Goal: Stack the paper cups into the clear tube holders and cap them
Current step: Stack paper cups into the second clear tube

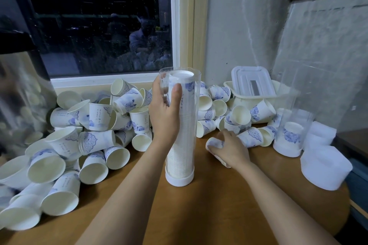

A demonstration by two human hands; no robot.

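A tall clear tube [189, 125] stands upright on a white base cap [179, 179] at the middle of the wooden table [199, 215]. It is filled nearly to its open top with stacked paper cups. My left hand [165, 113] grips the tube's upper part. My right hand [229, 149] grips a small stack of cups [214, 144] lying on its side to the right of the tube. Loose white cups with blue print [95, 125] lie heaped on the left and behind.
A second clear tube [288, 125] with a few cups inside stands at the right. White caps [324, 169] sit near the table's right edge. A white lidded tub [253, 87] stands at the back. A window and a wall close off the rear.
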